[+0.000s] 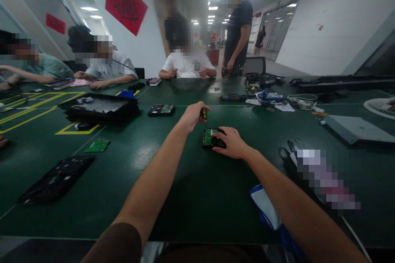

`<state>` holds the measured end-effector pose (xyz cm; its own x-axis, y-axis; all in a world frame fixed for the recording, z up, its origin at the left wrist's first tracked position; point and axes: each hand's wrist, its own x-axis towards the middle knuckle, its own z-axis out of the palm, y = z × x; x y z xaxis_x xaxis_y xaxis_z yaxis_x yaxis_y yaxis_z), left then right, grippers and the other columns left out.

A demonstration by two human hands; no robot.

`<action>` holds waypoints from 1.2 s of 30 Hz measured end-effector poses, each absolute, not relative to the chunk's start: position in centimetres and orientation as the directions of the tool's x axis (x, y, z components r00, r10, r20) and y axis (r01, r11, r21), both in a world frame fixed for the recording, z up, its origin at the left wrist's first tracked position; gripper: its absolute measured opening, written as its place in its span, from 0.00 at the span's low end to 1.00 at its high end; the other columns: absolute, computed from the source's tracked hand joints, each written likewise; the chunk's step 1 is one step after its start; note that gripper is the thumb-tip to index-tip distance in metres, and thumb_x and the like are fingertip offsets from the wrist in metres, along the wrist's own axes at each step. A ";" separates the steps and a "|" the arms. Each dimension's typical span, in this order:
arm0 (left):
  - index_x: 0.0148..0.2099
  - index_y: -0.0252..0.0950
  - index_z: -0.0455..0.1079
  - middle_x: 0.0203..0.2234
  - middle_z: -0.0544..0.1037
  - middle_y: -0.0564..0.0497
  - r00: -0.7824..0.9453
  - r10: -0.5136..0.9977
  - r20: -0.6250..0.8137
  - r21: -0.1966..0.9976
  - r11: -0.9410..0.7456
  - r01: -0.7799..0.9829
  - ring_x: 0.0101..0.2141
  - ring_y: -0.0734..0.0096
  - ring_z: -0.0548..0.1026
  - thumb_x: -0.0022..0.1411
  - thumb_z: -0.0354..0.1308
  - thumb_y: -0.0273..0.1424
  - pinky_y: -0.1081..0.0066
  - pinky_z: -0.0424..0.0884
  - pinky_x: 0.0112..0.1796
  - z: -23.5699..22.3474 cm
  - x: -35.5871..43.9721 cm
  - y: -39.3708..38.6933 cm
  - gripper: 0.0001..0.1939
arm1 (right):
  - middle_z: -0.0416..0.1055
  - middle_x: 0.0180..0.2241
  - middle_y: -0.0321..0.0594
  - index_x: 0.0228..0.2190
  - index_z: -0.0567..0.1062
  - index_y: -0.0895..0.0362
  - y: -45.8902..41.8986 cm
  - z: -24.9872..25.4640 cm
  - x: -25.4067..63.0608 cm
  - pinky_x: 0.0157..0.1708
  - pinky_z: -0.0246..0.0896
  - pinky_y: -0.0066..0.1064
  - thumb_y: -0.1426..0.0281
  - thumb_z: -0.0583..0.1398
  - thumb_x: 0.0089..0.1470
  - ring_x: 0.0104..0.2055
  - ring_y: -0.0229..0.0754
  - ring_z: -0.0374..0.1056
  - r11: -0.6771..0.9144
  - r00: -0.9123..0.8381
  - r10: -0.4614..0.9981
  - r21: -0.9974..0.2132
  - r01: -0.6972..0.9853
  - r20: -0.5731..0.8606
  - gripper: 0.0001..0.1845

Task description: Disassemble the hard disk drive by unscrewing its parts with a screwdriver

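My left hand [194, 117] is closed around the yellow and black handle of a screwdriver [203, 114], held upright with its thin shaft pointing down. Below it lies a hard drive [208, 138] with a green circuit board facing up; the shaft reaches the board's upper edge, though the exact contact is too small to tell. My right hand [233, 142] rests on the drive's right side, thumb and fingers spread along it and pressing it to the table. Part of the drive is hidden under those fingers.
Another hard drive [161, 109] lies to the left, near a black tray [101, 107]. A loose green circuit board [98, 145] and a black panel [57, 178] sit nearer. At right are cables [267, 98], a grey metal box [359, 128] and a blue-white cloth item [264, 203]. Several people are across the table.
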<state>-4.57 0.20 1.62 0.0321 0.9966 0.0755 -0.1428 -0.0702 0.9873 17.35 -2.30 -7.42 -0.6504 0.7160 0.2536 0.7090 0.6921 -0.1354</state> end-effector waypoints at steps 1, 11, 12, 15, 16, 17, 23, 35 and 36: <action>0.33 0.31 0.75 0.32 0.76 0.43 0.026 0.996 0.089 0.990 -0.085 -0.113 0.31 0.68 0.73 0.57 0.56 0.36 0.73 0.71 0.24 1.7 -4.6 0.2 0.12 | 0.57 0.63 0.49 0.61 0.67 0.47 -2.3 -7.5 17.3 0.65 0.39 0.58 0.45 0.58 0.56 0.66 0.61 0.51 0.691 -0.650 0.717 -0.135 0.710 0.253 0.36; 0.37 0.32 0.71 0.31 0.78 0.43 0.137 0.990 -0.009 0.963 0.046 -0.267 0.31 0.66 0.76 0.56 0.58 0.34 0.69 0.74 0.29 1.8 -4.2 0.0 0.09 | 0.57 0.64 0.49 0.60 0.68 0.47 -2.2 -7.6 17.3 0.65 0.38 0.59 0.45 0.58 0.56 0.66 0.62 0.50 0.691 -0.649 0.718 -0.146 0.708 0.252 0.35; 0.36 0.32 0.71 0.31 0.77 0.43 0.112 0.994 0.010 0.970 0.018 -0.241 0.31 0.66 0.76 0.56 0.58 0.34 0.70 0.74 0.28 1.7 -4.2 0.1 0.09 | 0.57 0.64 0.48 0.61 0.67 0.46 -2.2 -7.6 17.3 0.65 0.38 0.59 0.45 0.58 0.57 0.67 0.62 0.50 0.690 -0.649 0.719 -0.148 0.708 0.249 0.35; 0.33 0.32 0.75 0.32 0.76 0.44 0.024 0.996 0.088 0.990 -0.085 -0.113 0.30 0.68 0.73 0.56 0.58 0.35 0.73 0.70 0.24 1.7 -4.4 0.1 0.11 | 0.56 0.64 0.48 0.61 0.67 0.46 -2.2 -7.6 17.4 0.65 0.38 0.60 0.44 0.58 0.56 0.67 0.62 0.50 0.689 -0.649 0.721 -0.150 0.709 0.242 0.36; 0.33 0.32 0.75 0.32 0.76 0.44 0.012 0.994 0.106 0.991 -0.105 -0.080 0.30 0.69 0.73 0.56 0.58 0.36 0.74 0.69 0.23 1.7 -4.5 0.1 0.12 | 0.57 0.64 0.49 0.61 0.67 0.46 -2.2 -7.6 17.4 0.65 0.38 0.60 0.44 0.58 0.56 0.67 0.62 0.50 0.689 -0.649 0.720 -0.149 0.709 0.244 0.36; 0.34 0.32 0.76 0.32 0.76 0.44 0.015 0.993 0.113 0.992 -0.112 -0.065 0.30 0.69 0.73 0.56 0.58 0.36 0.75 0.69 0.23 1.8 -4.5 0.0 0.12 | 0.57 0.64 0.49 0.61 0.67 0.46 -2.2 -7.6 17.3 0.65 0.38 0.60 0.44 0.58 0.56 0.66 0.62 0.50 0.690 -0.649 0.719 -0.146 0.709 0.247 0.36; 0.38 0.33 0.71 0.31 0.77 0.43 0.137 0.990 0.016 0.971 0.017 -0.239 0.31 0.66 0.76 0.57 0.58 0.34 0.71 0.73 0.27 1.7 -4.3 0.0 0.10 | 0.57 0.63 0.50 0.61 0.68 0.47 -2.2 -7.4 17.3 0.64 0.39 0.60 0.44 0.58 0.56 0.66 0.63 0.51 0.694 -0.653 0.716 -0.145 0.705 0.249 0.36; 0.38 0.31 0.75 0.31 0.76 0.43 0.102 0.992 0.074 0.985 -0.056 -0.166 0.31 0.67 0.74 0.57 0.59 0.36 0.73 0.72 0.25 1.5 -4.4 0.2 0.12 | 0.58 0.63 0.49 0.60 0.68 0.47 -2.2 -7.5 17.3 0.64 0.39 0.59 0.45 0.59 0.56 0.66 0.62 0.51 0.690 -0.646 0.718 -0.146 0.709 0.258 0.36; 0.38 0.32 0.73 0.31 0.77 0.43 0.134 0.990 0.050 0.978 -0.021 -0.206 0.31 0.66 0.75 0.57 0.59 0.36 0.72 0.72 0.26 1.5 -4.3 0.1 0.12 | 0.58 0.63 0.49 0.60 0.68 0.47 -2.2 -7.5 17.3 0.64 0.39 0.59 0.45 0.59 0.56 0.66 0.62 0.51 0.692 -0.647 0.717 -0.146 0.707 0.259 0.35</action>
<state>-4.32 0.15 1.50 0.1341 0.9897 0.0496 -0.2063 -0.0211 0.9783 17.33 -2.22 -7.54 -0.6474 0.7168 0.2591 0.7074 0.6916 -0.1458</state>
